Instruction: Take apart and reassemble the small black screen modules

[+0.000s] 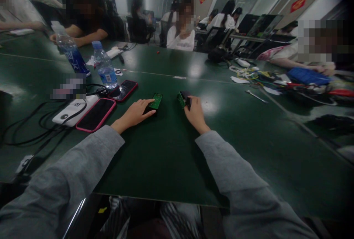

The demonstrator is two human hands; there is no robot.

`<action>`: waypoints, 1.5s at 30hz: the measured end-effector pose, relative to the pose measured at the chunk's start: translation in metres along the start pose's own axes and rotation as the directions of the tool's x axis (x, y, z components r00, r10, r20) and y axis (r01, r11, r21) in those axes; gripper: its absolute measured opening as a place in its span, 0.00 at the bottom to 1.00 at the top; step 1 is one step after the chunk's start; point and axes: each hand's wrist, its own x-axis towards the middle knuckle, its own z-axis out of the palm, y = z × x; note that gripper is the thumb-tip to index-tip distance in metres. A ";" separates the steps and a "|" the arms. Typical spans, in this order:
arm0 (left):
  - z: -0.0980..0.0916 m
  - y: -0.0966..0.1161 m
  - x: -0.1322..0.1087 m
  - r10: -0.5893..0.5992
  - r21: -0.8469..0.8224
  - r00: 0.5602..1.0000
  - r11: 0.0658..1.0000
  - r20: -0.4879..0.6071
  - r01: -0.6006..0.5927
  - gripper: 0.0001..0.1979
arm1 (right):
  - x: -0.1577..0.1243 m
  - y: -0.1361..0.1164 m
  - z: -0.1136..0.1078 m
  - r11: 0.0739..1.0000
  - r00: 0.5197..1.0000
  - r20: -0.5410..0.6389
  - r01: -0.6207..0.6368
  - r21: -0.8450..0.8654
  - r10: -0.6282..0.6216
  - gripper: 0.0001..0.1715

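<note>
My left hand (136, 111) rests on the dark green table (166, 158), its fingers closed on a small green circuit board (156, 101) that sits on a dark part. My right hand (195, 113) grips a second small green circuit board (181, 99) fixed to a black piece, tilted up off the table. The two boards are a short gap apart. Grey sleeves cover both my arms.
Two phones in red cases (96, 114) (125, 90), a white power bank (72, 110) with black cables and two water bottles (104, 65) (69, 51) lie left. Wires, tools and a blue object (308, 75) lie right. Several people sit around the far side.
</note>
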 end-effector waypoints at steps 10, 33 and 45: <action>0.000 -0.002 0.000 -0.010 -0.015 1.000 1.000 0.010 0.011 0.34 | 0.000 0.001 0.000 1.000 1.000 0.001 -0.005 -0.004 0.005 0.28; 0.004 -0.005 0.001 0.008 0.005 1.000 1.000 0.006 -0.008 0.34 | 0.000 0.002 0.001 1.000 1.000 0.002 0.007 0.012 -0.007 0.27; 0.003 -0.005 0.000 0.010 0.004 1.000 1.000 0.003 -0.010 0.34 | -0.001 0.001 -0.001 1.000 1.000 0.007 0.011 0.000 -0.011 0.28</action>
